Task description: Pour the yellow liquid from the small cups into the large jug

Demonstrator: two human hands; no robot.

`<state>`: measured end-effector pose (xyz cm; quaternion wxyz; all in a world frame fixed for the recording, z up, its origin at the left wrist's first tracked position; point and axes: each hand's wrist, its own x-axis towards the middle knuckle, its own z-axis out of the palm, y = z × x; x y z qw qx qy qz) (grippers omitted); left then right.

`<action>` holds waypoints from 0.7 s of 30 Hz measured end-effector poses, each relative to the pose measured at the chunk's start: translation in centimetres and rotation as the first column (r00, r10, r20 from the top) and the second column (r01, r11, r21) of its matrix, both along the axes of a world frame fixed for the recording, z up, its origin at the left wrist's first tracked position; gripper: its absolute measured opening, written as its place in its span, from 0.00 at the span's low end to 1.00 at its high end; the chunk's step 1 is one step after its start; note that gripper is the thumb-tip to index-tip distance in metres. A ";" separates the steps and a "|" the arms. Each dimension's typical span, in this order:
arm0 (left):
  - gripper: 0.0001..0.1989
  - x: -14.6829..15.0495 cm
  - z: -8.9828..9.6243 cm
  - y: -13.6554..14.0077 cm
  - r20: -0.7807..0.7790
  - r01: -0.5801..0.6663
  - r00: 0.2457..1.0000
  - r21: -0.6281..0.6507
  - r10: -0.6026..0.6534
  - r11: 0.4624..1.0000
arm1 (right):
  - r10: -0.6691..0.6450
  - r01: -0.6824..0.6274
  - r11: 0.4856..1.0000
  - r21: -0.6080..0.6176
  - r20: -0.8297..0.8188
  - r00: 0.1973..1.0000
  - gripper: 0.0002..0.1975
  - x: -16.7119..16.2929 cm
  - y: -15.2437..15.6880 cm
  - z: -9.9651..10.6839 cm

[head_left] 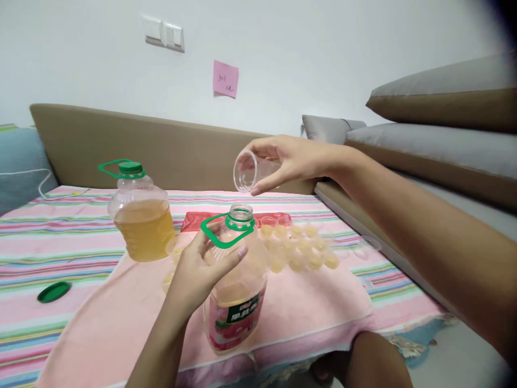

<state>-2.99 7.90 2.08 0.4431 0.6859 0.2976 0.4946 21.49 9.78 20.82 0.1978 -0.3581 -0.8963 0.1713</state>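
In the head view my left hand [210, 269] is wrapped round the upper side of a large clear juice bottle [238, 318]. The bottle stands upright with no cap on its mouth, has a green carry ring [208, 229] at its neck and a pink label, and its pale liquid reaches just above the label. Above and to the right of the bottle mouth, my right hand [283, 161] grips a clear plastic cup [246, 170] tipped on its side, its rim facing left. That cup looks to have nothing in it. Several cups of yellowish liquid [297, 248] stand behind the bottle on the right.
A second bottle [143, 229] with a green cap holds amber liquid at the left. A loose green cap [54, 291] lies on the striped cloth [24, 269]. Red plastic [194, 221] lies behind, on the pink towel's [121, 334] far side. Grey cushions [444, 145] are stacked at right.
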 end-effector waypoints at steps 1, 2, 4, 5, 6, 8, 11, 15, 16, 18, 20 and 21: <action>0.28 0.0 0.0 0.0 0.001 0.004 1.000 0.001 -0.004 1.000 | -0.022 0.020 0.999 -0.025 -0.073 0.997 0.25 0.6 0.0 -0.6; 0.29 0.0 0.1 0.0 0.002 0.005 1.000 0.001 -0.005 1.000 | -0.057 0.050 0.998 -0.049 -0.150 0.987 0.27 1.3 -0.1 -1.3; 0.30 -0.1 0.0 0.1 -0.003 -0.008 1.000 -0.004 0.008 1.000 | -0.156 0.141 0.988 -0.070 -0.311 0.938 0.33 2.9 -0.6 -2.6; 0.30 -0.2 -0.1 0.1 -0.010 -0.019 1.000 -0.008 0.019 1.000 | -0.210 0.198 0.978 -0.071 -0.387 0.898 0.35 3.9 -1.1 -3.3; 0.31 -0.3 -0.3 0.3 -0.019 -0.030 0.999 -0.010 0.030 0.999 | -0.265 0.263 0.962 -0.069 -0.458 0.849 0.37 5.1 -1.7 -4.1; 0.33 -0.5 -0.7 0.6 -0.040 -0.058 0.998 0.000 0.058 0.998 | -0.365 0.392 0.916 -0.083 -0.575 0.732 0.38 8.1 -3.3 -5.8; 0.33 -0.7 -1.3 1.0 -0.068 -0.086 0.994 0.046 0.089 0.995 | -0.475 0.610 0.783 -0.122 -0.750 0.460 0.41 14.0 -6.3 -9.0; 0.33 -0.7 -1.6 1.3 -0.075 -0.092 0.993 0.017 0.093 0.996 | -0.531 0.787 0.573 -0.229 -0.835 0.143 0.43 22.3 -10.4 -14.2; 0.33 -0.7 -1.5 1.3 -0.079 -0.092 0.993 0.003 0.092 0.996 | -0.532 0.810 0.531 -0.249 -0.842 0.090 0.42 24.0 -11.3 -15.6; 0.32 -0.6 -1.3 1.2 -0.097 -0.086 0.992 -0.008 0.085 0.996 | -0.519 0.853 0.436 -0.287 -0.855 -0.022 0.43 26.9 -12.7 -18.5; 0.30 -0.6 -1.0 1.1 -0.111 -0.086 0.990 0.005 0.086 0.996 | -0.498 0.872 0.361 -0.330 -0.859 -0.119 0.43 28.9 -13.5 -21.3; 0.30 -0.6 -0.9 1.0 -0.109 -0.084 0.990 0.009 0.084 0.996 | -0.487 0.876 0.332 -0.349 -0.859 -0.158 0.42 29.7 -13.7 -22.5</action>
